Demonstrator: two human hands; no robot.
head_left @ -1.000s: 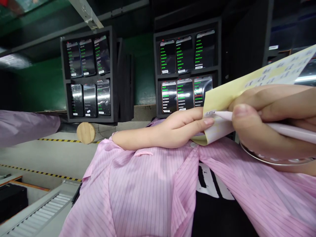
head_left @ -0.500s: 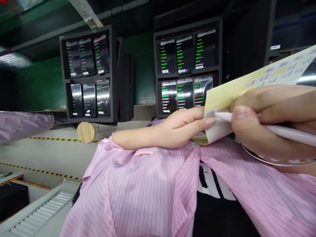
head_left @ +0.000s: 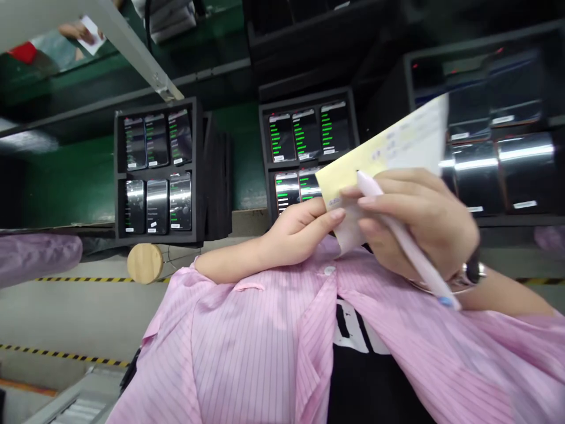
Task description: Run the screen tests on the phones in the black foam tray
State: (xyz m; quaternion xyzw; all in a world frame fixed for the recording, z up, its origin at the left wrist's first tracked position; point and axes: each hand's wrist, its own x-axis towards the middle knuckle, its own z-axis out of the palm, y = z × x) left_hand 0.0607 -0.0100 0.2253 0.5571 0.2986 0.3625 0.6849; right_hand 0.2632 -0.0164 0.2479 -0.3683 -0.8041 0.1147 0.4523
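My left hand (head_left: 304, 232) pinches the left end of a yellow sheet of paper (head_left: 353, 168) between thumb and fingers. Small handwritten marks cover parts of the sheet, too blurred to read. My right hand (head_left: 419, 227) grips a pale pen (head_left: 408, 244) with a blue part at its back end. The pen slants, its tip at the sheet's upper edge; whether it touches the paper I cannot tell. Some right-hand fingers lie in front of the sheet. Behind the paper is a black tray (head_left: 263, 138) of phones (head_left: 281, 138), its lower right part hidden.
Another black tray (head_left: 198, 176) of phones stands at left, on a green bench (head_left: 70, 176). More phones (head_left: 525, 171) lie in a dark tray at right. A round wooden stool top (head_left: 145, 263) is below the bench edge. Across the bench, another person's hand (head_left: 83, 32) is near white paper.
The pen tip has left the handwriting beside my left thumb and moved toward the sheet's upper edge. My right hand has turned the pen steeper. The view has shifted, showing more phones at right.
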